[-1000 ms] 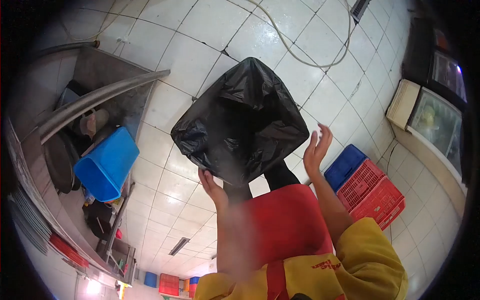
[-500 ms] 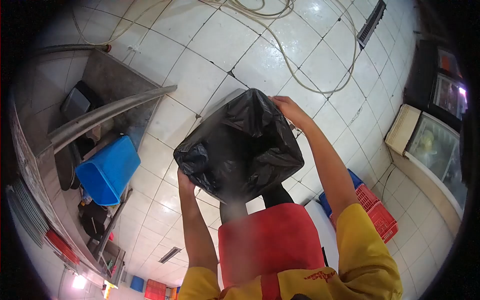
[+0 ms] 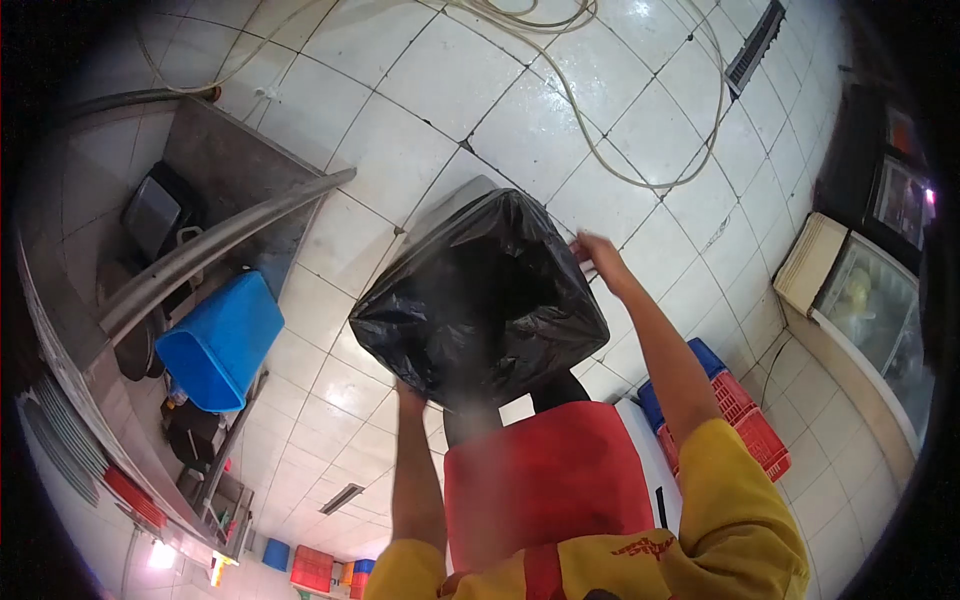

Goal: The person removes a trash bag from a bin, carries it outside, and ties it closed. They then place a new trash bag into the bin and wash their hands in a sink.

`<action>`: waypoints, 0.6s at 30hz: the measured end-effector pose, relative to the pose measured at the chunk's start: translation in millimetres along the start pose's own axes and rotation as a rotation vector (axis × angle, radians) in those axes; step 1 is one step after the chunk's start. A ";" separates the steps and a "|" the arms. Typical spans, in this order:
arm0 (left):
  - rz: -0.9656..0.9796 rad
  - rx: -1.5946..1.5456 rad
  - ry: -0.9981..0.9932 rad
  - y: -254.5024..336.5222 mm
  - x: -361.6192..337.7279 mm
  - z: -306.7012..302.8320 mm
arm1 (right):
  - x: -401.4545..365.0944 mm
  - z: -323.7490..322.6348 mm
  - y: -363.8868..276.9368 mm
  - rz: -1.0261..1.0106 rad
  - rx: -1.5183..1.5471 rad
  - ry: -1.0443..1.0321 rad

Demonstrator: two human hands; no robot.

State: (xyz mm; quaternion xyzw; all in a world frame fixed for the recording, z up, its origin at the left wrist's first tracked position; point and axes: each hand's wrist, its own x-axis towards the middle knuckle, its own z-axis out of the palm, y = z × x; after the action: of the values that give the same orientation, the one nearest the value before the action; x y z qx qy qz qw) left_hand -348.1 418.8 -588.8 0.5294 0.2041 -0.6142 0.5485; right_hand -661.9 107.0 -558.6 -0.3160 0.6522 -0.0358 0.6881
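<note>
A black plastic bin liner point(image 3: 480, 300) is draped over the mouth of a squarish container standing in front of my legs. A pale grey edge of the container point(image 3: 462, 198) shows at the liner's upper left; the rest is covered. At the right side of the liner is my right hand point(image 3: 598, 258), its fingers curled in at the edge of the plastic. My left hand point(image 3: 410, 397) is at the lower-left edge, touching the liner from underneath, and its fingers are hidden behind the plastic.
A blue bin point(image 3: 225, 340) lies tilted at the left, beside a metal rail point(image 3: 230, 230). A hose point(image 3: 580, 110) loops over the tiled floor ahead. Red crates point(image 3: 740, 420) stand at the right, near a glass-fronted cabinet point(image 3: 870, 290). A floor drain point(image 3: 755, 50) is top right.
My right hand has slid down along the liner's right edge, toward me. My left hand has shifted down and right beneath the lower-left edge. The liner's top corner sits slightly lower, exposing more container edge.
</note>
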 end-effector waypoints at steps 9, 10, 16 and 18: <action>0.079 0.251 0.392 12.5 -72.4 157.4 | -50.7 -16.0 123.6 -0.097 -0.204 0.118; 0.069 0.240 0.436 21.2 -82.6 167.4 | -65.1 -4.1 100.9 0.004 -0.134 0.221; 0.285 0.326 0.320 -33.7 -90.5 115.0 | -117.7 43.9 66.3 0.236 1.131 -0.133; 0.339 0.718 0.373 -25.5 -82.3 126.7 | -122.0 52.4 36.0 0.218 1.054 0.014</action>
State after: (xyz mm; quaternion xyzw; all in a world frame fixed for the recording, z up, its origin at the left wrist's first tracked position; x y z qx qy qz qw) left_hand -438.2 359.2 -480.1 0.8143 -0.0166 -0.4413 0.3766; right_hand -644.6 212.4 -471.9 0.1419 0.5795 -0.2885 0.7489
